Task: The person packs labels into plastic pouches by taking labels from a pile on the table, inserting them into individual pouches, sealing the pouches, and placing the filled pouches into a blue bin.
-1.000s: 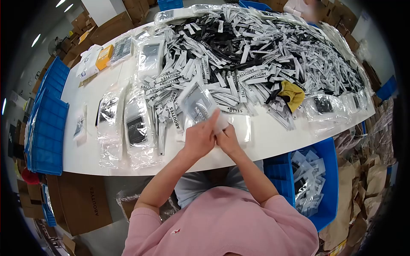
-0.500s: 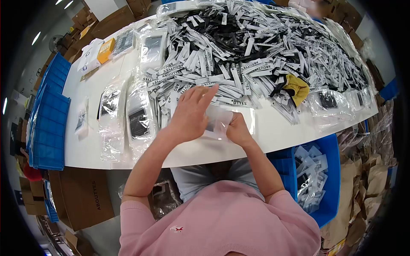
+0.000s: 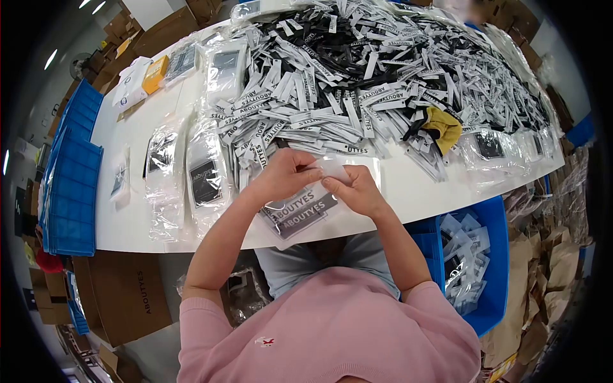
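Note:
My left hand [image 3: 288, 172] and my right hand [image 3: 359, 190] meet near the table's front edge, both closed with fingertips pinching a translucent plastic bag [image 3: 333, 168]. Its frosted end shows between my fingers. Below them, clear plastic with a dark panel printed ABOUTYES [image 3: 300, 216] slants toward the table edge; whether it is part of the held bag or a separate one, I cannot tell. Just beyond my hands lies a large heap of white and black ABOUTYES-printed strips [image 3: 319, 121]. Under my right hand, another clear sheet or bag [image 3: 373, 171] lies on the table.
Packs of clear bags [image 3: 205, 182] lie to the left, others [image 3: 490, 148] to the right. A yellow and black glove [image 3: 442, 129] rests on the heap. A blue bin [image 3: 495, 281] of small packets stands below right. Blue crates [image 3: 71, 191] line the left edge.
My left hand has lowered and its raised, spread fingers have closed on the bag beside my right hand. The dark ABOUTYES panel has come into view beneath my hands.

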The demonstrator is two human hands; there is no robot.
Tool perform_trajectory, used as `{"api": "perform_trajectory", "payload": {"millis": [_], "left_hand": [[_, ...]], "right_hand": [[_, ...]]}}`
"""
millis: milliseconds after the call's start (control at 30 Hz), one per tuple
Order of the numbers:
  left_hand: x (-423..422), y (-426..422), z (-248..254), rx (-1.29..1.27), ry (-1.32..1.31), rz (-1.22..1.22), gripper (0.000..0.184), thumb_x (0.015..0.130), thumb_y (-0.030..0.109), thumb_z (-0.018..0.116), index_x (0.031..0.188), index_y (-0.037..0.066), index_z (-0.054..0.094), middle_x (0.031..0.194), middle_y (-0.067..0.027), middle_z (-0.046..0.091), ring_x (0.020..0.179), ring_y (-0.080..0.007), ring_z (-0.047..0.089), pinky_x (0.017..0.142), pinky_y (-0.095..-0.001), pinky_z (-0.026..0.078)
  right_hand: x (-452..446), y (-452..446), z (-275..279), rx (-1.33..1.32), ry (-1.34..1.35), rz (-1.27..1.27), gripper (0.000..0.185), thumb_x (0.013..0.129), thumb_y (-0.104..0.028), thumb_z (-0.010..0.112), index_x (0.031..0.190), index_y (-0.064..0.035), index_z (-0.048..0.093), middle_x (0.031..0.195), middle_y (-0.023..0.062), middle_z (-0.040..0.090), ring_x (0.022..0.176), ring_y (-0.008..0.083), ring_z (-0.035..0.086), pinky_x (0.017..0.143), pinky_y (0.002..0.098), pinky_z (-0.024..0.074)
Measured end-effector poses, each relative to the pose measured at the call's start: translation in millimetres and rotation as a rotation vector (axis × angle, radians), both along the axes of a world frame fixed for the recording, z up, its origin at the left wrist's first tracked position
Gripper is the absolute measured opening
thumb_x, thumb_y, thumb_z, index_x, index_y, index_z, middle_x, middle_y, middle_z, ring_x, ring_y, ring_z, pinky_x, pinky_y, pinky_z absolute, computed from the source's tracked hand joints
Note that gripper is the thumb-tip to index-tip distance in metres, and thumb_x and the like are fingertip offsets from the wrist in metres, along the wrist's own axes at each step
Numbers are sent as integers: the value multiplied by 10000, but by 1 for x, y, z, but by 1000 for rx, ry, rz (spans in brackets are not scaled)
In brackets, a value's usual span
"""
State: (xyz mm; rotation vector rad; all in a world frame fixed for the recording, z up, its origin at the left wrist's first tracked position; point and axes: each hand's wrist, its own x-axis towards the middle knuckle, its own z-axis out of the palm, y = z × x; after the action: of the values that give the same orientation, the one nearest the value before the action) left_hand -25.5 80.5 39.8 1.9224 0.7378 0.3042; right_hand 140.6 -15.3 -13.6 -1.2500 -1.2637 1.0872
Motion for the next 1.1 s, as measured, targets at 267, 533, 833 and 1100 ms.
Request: {"api": "perform_trajectory", "payload": {"millis": [267,533,833,1100], "left_hand": [[-6,0,-17,73,-51,181,119,750,102,629,699,-4,620,568,-63,522,517,-119,480,498,-281,399],[9,-26,-5,1071,112,-228,89,694,134,672,671,75,610,710,-43,595,701,-239,554,613,-360,431],[-20,3,-54,764,137,30,66,726,123,651,713,60,634,646,-85,602,661,-267,578,588,-386,467],[11,-16,-72,600,134,-142,638,664,278,736,1215,78,485,1252,-171,446,1163,-341,411,975,-416,341]], "right_hand": [[0,-8,6,-89,-46,-8,164,810,-149,626,790,13,622,605,25,554,556,77,469,500,260,385],[4,-16,3,319,-619,-8,127,770,-130,647,822,-15,638,677,137,578,601,285,549,553,336,434],[177,-127,7,-223,-628,-296,204,773,-160,665,831,33,639,696,98,618,634,120,560,542,297,437],[167,-40,4,114,-739,-576,159,827,-137,596,823,19,628,675,162,599,589,259,584,563,323,444]]}}
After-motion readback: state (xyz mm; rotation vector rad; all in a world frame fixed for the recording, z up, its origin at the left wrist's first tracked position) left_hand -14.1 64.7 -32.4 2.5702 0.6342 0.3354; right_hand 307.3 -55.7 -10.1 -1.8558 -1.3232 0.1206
